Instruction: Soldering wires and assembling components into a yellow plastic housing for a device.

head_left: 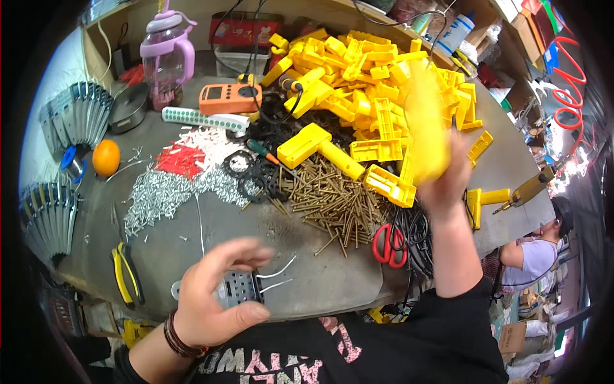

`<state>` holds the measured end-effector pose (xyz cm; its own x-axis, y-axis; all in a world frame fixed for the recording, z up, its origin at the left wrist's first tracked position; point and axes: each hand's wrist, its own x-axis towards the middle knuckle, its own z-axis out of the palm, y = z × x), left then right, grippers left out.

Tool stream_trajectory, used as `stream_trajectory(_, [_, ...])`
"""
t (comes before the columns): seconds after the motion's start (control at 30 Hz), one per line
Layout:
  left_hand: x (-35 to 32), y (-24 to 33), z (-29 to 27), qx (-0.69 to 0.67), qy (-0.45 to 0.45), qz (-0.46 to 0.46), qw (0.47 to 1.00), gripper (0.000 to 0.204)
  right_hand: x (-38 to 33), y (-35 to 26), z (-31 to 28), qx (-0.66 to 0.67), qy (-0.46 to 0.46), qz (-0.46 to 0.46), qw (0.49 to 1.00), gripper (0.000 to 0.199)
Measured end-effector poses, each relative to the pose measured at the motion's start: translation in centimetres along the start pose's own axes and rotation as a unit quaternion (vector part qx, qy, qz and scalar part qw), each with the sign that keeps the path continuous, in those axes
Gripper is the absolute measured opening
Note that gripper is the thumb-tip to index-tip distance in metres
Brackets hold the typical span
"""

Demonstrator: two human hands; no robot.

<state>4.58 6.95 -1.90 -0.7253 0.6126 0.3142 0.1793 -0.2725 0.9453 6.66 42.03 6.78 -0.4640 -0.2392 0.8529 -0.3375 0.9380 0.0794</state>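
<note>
On the grey bench, a yellow heap fills one o'clock. At two, a blurred shell sits clasped in the right hand; lifting high should avoid snags. At seven, the left hand, fingers and thumb apart, curves over a metal plate.

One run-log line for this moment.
left hand: open over perforated metal piece | right hand: gripping blurred yellow part | nearby: brass-coloured screws, red scissors

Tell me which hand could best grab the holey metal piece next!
Probably the left hand: it's just over the metal piece, fingers and thumb apart. The right hand is farther away, with a blurred yellow part.
</note>
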Motion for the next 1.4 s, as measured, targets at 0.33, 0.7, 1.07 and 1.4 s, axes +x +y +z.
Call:
stream_trajectory(0.33, [-1.4, 0.4, -0.4, -0.260, 0.175, -0.086, 0.946, 0.031, -5.5, -7.5, 2.6, 0.103, -0.368, -0.004, 0.924, 0.031])
stream_trajectory(0.7, [-3.2, 0.5, -0.7, -0.267, 0.133, -0.103, 0.949, 0.038, -5.8, -9.9, 7.6, -0.050, -0.423, 0.030, 0.904, 0.011])
stream_trajectory(1.07, [-3.1, -0.3, 0.7, -0.309, 0.104, -0.047, 0.944, 0.053, -4.1, -16.1, 3.2, 0.529, -0.117, 0.360, 0.759, 0.022])
stream_trajectory(1.4, [-3.0, 1.2, 0.6, -0.263, 0.105, -0.003, 0.959, 0.047, -4.2, -18.7, 2.4, 0.579, -0.098, 0.387, 0.711, 0.018])
